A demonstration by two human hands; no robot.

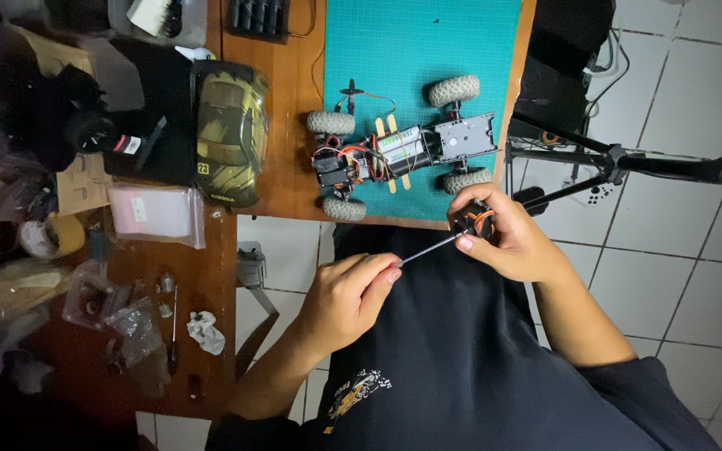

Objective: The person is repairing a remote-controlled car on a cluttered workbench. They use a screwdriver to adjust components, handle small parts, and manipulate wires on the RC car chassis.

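My left hand (346, 294) grips the handle end of a thin screwdriver (429, 249), its shaft pointing up and to the right. The tip meets a small black part with orange wires (473, 220), which my right hand (507, 238) holds just below the table's front edge. On the green cutting mat (428, 50) above my hands lies a small model car chassis (403, 150) with grey knobby tyres, batteries and wiring, its body shell off.
A dark and gold model car body shell (229, 134) lies left of the chassis. The wooden table (290, 108) continues left with plastic bags (157, 214), a tape roll (50, 236) and small parts. A black tripod (628, 163) stands on the white tile floor at right.
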